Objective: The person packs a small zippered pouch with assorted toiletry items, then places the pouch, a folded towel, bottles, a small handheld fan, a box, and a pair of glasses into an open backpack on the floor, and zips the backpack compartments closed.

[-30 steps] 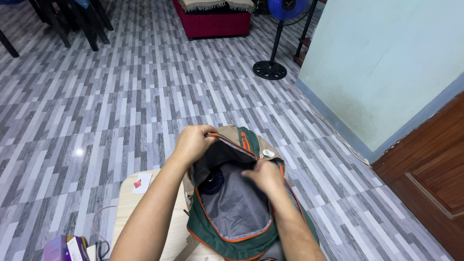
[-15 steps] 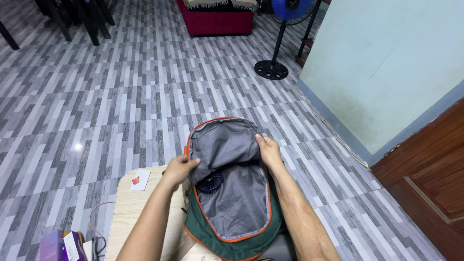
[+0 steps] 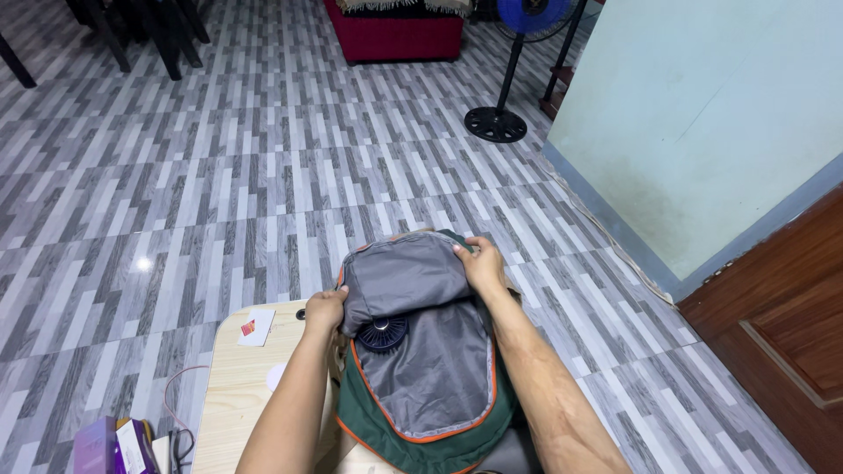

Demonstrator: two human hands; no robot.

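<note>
Both grips pinched shut on backpack [image 3: 421,369] flap: left hand [image 3: 325,309] at left edge, right hand [image 3: 481,266] at top. Overhanging worktop [image 3: 237,386] edge; open floor [image 3: 219,193] beyond.

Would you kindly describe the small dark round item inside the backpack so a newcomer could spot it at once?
Start at the light wooden table, where a green backpack with orange trim lies open. Against its grey lining, under the folded flap, sits a dark blue round ribbed disc. It is the only dark circular thing inside.
</note>
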